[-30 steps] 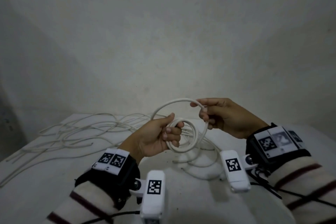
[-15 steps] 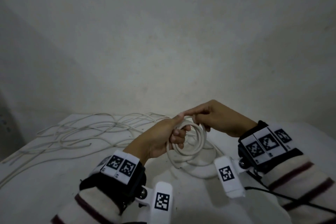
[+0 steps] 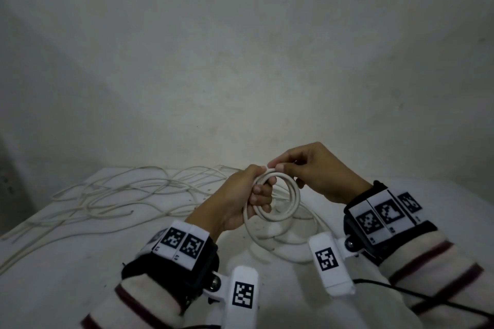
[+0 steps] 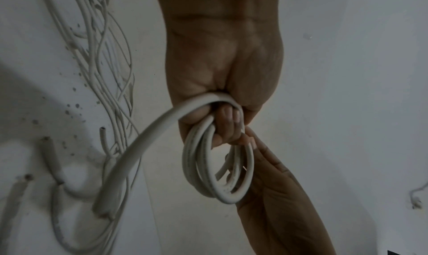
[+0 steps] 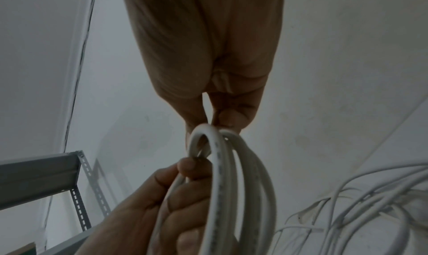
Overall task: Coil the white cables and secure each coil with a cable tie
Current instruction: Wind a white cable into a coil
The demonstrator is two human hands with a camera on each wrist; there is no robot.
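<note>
A small coil of white cable (image 3: 283,200) (image 4: 217,169) (image 5: 234,185) hangs above the white table (image 3: 80,262). My left hand (image 3: 248,195) (image 4: 222,123) grips the coil's left side, fingers curled through its loops. My right hand (image 3: 278,165) (image 5: 215,123) pinches the top of the coil between thumb and forefinger, right beside the left thumb. The cable's loose tail (image 3: 270,240) (image 4: 139,149) drops from the left fist and curves onto the table under the coil. No cable tie shows in any view.
A tangle of several loose white cables (image 3: 128,192) (image 4: 109,72) (image 5: 361,200) sprawls over the table's far left. A grey metal shelf frame (image 5: 46,169) stands by the wall. A plain wall rises behind the table. A black wire (image 3: 417,296) trails from the right wrist.
The wide upper loop held up a second ago has been laid down onto the coil. My right hand has come in to the coil's top, meeting the left thumb.
</note>
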